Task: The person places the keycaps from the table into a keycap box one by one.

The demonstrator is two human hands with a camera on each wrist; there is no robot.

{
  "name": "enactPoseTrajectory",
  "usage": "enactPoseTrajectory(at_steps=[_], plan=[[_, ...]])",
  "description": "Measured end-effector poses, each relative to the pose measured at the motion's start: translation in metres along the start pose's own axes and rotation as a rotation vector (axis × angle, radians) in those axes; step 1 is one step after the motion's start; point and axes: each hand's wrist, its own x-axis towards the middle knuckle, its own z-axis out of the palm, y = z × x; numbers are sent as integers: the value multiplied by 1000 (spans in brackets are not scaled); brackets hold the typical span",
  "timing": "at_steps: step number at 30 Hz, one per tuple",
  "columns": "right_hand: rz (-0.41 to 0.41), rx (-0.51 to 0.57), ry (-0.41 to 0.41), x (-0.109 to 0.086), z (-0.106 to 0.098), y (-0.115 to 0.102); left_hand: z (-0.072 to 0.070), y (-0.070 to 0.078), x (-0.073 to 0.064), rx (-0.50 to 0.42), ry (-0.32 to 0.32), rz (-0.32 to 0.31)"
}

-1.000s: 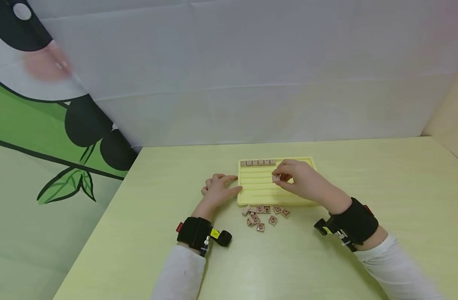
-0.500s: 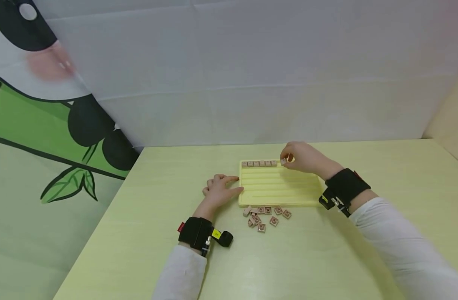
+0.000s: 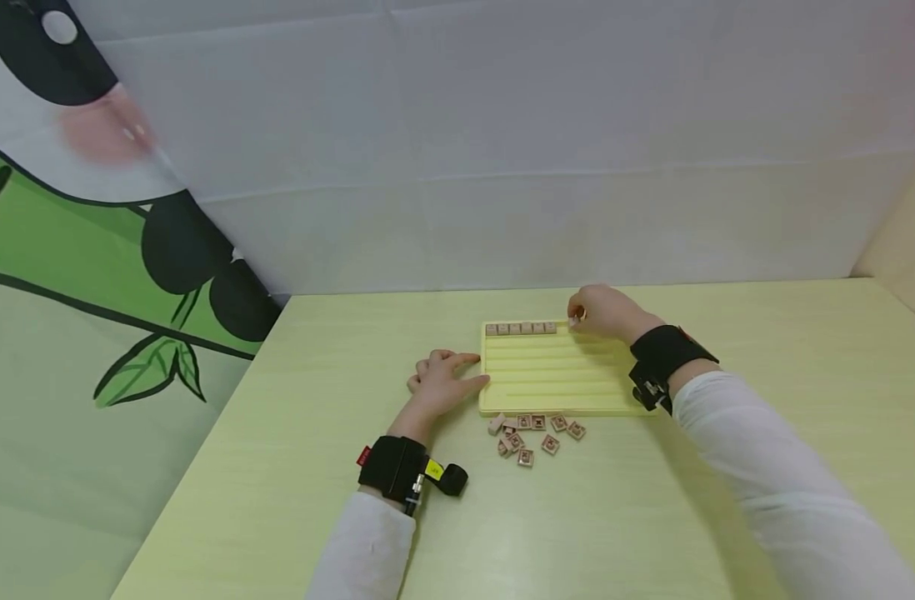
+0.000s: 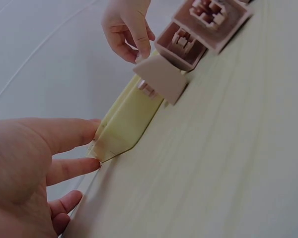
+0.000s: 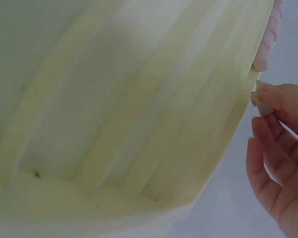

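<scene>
Right at the placing step, by the look of it: one more keycap (image 5: 263, 105) for the far row!

Pinched by thumb and fingertips of the right hand (image 3: 606, 312), just past the right end of the row of six keycaps (image 3: 514, 329), at the far edge of the ridged yellow tray (image 3: 532, 385); impossible to tell whether touching the groove. Over with the left hand (image 3: 440, 382): extended, touching the tray's left side, gripping nothing, probably steadying. Next, ideally: slide up to the sixth cap, square off, set down, release, without nudging the neighbours. Then back for the loose keycaps (image 3: 551, 444), scattered on the table (image 3: 577, 517) by the near edge, several stem-side up and likely needing a flip.
</scene>
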Motion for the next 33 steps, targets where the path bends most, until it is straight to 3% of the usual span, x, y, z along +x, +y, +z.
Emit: enactPoseTrajectory(at_steps=[6, 21, 33], plan=[[28, -29, -38, 2, 2, 0, 1, 0, 1, 3, -5, 14], [60, -40, -44, 0, 4, 6, 2, 4, 2, 0, -12, 25], [41, -52, -51, 10, 7, -13, -5, -3, -3, -6, 11, -4]])
